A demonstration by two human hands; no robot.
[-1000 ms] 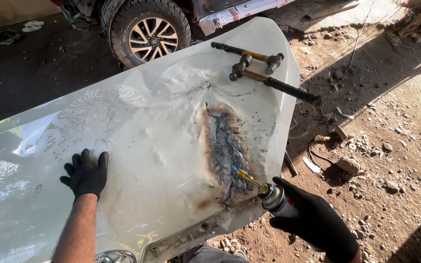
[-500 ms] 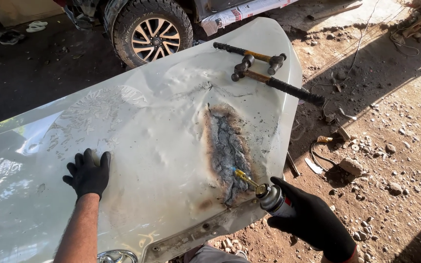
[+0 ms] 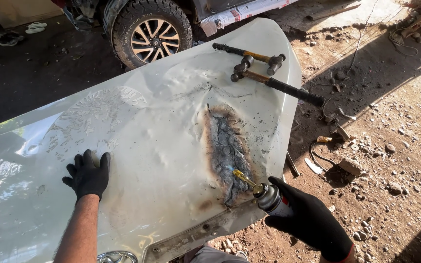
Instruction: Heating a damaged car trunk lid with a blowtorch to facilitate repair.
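A large white car body panel (image 3: 137, 141) lies in front of me, dented and wrinkled. On its right part is a long burnt, blistered patch (image 3: 226, 151) of blackened paint. My right hand (image 3: 310, 221), in a black glove, grips a gas torch (image 3: 264, 192) whose brass nozzle points at the lower end of the burnt patch. My left hand (image 3: 87, 174), also in a black glove, rests flat on the panel to the left, fingers spread, holding nothing.
Two body hammers (image 3: 264, 73) with black grips lie crossed on the panel's far right corner. A car wheel (image 3: 153, 33) stands behind the panel. To the right is dirt ground with stones (image 3: 351, 165), wires and scraps.
The view has drifted slightly. Both hands stay in about the same places, and the torch nozzle remains at the lower end of the burnt patch.
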